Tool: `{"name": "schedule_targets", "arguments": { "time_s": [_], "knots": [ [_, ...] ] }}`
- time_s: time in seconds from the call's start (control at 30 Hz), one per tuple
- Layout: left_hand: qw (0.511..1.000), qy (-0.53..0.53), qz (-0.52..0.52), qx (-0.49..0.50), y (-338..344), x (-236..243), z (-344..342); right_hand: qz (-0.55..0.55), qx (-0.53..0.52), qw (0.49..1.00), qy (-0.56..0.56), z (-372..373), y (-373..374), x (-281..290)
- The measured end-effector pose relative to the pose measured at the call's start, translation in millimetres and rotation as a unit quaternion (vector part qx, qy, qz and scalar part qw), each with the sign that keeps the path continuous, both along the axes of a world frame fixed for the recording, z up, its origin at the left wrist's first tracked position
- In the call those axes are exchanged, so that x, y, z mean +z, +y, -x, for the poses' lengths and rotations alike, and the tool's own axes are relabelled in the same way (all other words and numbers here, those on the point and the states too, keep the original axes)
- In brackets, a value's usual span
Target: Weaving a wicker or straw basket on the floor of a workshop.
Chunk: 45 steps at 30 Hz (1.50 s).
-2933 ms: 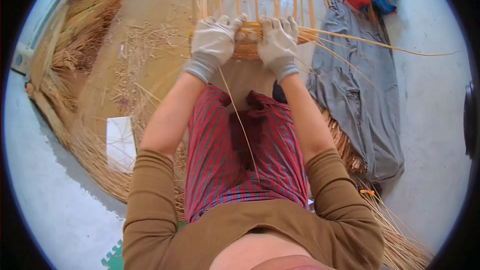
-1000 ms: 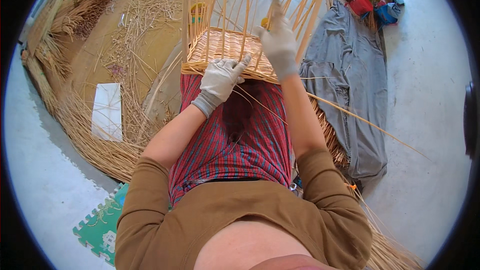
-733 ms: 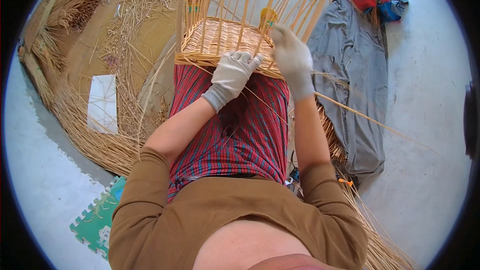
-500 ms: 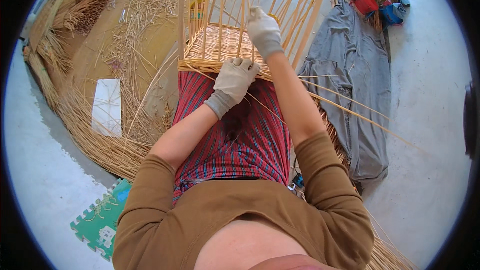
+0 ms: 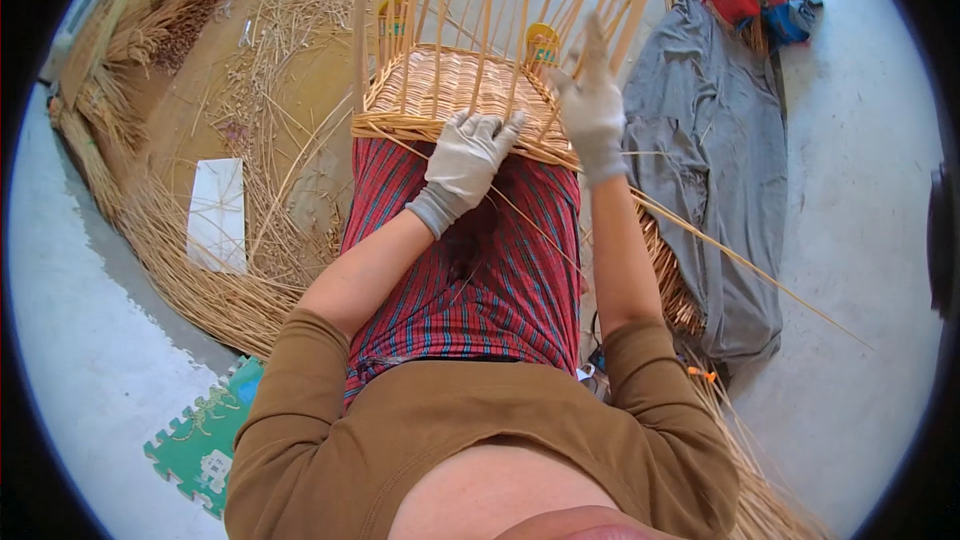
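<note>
While the left hand (image 5: 468, 160) has its grip clamped on the near edge of the basket (image 5: 457, 76), the right hand (image 5: 593, 112), blurred, hangs beside upright sticks (image 5: 484, 25), grip apart.

Right hand (image 5: 592, 105): shifted rightward from upper centre within the last half second, fingers uncurled and pointing up.
Yellow cup (image 5: 542, 45): uncovered at upper centre, where that hand mostly hid it.
Basket (image 5: 445, 80): lower than at first, its woven floor now showing.
Left hand (image 5: 468, 160): lower too.
Long strand (image 5: 735, 258): slants down at right, formerly nearly level.
</note>
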<state>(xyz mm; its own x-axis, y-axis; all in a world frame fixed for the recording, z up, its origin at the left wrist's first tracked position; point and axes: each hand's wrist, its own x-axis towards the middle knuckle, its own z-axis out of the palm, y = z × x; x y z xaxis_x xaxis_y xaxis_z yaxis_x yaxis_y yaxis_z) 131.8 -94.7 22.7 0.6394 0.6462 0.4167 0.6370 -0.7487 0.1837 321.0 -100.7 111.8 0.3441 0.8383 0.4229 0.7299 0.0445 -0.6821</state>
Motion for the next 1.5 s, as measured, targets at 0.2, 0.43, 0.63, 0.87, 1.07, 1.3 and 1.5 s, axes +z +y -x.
{"name": "schedule_targets", "arguments": {
  "time_s": [0.2,0.43,0.63,0.87,1.07,1.3,1.5],
  "knots": [
    [0.992,-0.039,-0.114,-0.033,-16.6,22.2,-28.9,0.183,-0.074,0.979,-0.06,-21.0,-53.4,21.0],
    [1.0,0.023,0.009,0.014,-18.9,10.4,-48.0,0.226,-0.011,0.942,-0.249,9.3,92.2,-18.1],
    [0.997,0.043,0.064,-0.016,-11.9,22.5,-38.4,0.18,0.095,0.976,-0.082,-2.9,57.1,-4.0],
    [0.99,0.03,0.131,-0.033,-1.6,20.8,-39.3,0.251,-0.147,0.867,0.404,-24.4,-88.6,8.2],
    [0.996,0.08,0.025,-0.005,-5.3,3.0,-32.8,-0.038,0.127,0.975,0.175,-66.2,7.7,-1.0],
    [0.993,0.11,-0.038,-0.001,-7.0,-5.7,-35.0,0.102,-0.056,0.981,-0.153,-44.6,23.3,-11.2],
    [0.992,0.118,-0.04,-0.014,-11.3,-2.7,-31.6,-0.071,-0.096,0.966,-0.23,-37.6,-56.2,-25.6]
  ]
}}
